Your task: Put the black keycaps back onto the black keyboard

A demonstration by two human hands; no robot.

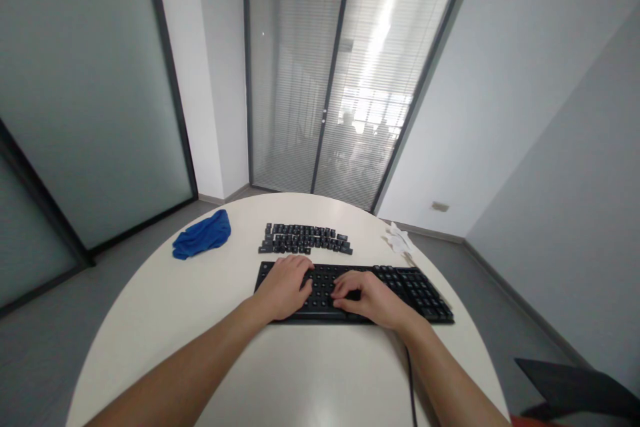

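A black keyboard [320,317] lies across the table in front of me. Its left and middle part shows bare key posts without caps, while keycaps sit on its right part. Over the left part rests my left hand [286,288], fingers stretched forward and thumb apart, holding nothing visible. My right hand [369,295] is at the middle of the keyboard, with thumb and fingers drawn together in a pinch just above the bare posts. Whatever is between those fingertips is too small to make out. Beyond the keyboard, loose black keycaps [305,240] lie in rows.
A blue cloth [203,235] lies at the left of the round white table [175,320]. Crumpled white material [399,239] is near the right edge, behind the keyboard. A black cable [411,387] runs toward me by my right forearm. A dark object [580,387] stands at lower right.
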